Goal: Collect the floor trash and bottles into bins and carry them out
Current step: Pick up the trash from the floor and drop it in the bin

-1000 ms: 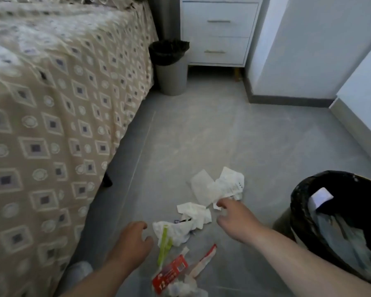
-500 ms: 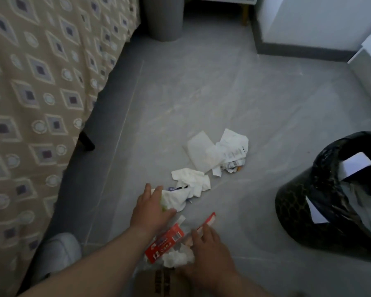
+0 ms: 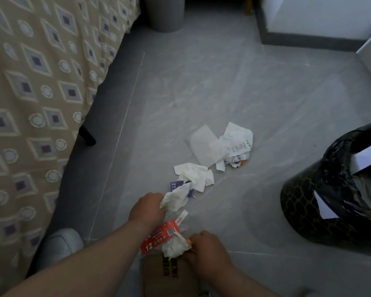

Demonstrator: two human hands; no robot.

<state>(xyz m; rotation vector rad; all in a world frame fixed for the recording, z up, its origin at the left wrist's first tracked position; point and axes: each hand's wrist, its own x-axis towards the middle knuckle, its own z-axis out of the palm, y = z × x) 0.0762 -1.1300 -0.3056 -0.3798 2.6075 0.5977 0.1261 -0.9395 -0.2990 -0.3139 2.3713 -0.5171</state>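
Litter lies in a line on the grey floor. My left hand (image 3: 147, 210) grips a crumpled white tissue (image 3: 177, 199) with something green under it. My right hand (image 3: 208, 250) closes on a wad of white tissue (image 3: 174, 247) beside a red wrapper marked 12 (image 3: 159, 235). Under both lies a brown paper bag (image 3: 165, 275). Farther off lie another crumpled tissue (image 3: 196, 174), a purple scrap (image 3: 176, 185), a flat white sheet (image 3: 205, 146) and crumpled receipts (image 3: 237, 144). A bin lined with a black bag (image 3: 334, 194) stands at the right, holding paper.
A bed with a patterned beige cover (image 3: 41, 93) fills the left side, its dark leg (image 3: 87, 136) on the floor. A grey bin (image 3: 165, 13) stands at the top by the bed. A white shoe (image 3: 59, 245) is at lower left. White walls with dark skirting (image 3: 308, 39) close the right.
The view dropped towards the floor. My right hand came back from the receipts to the tissue wad by the red wrapper. My left hand reached forward and closed on the crumpled tissue.
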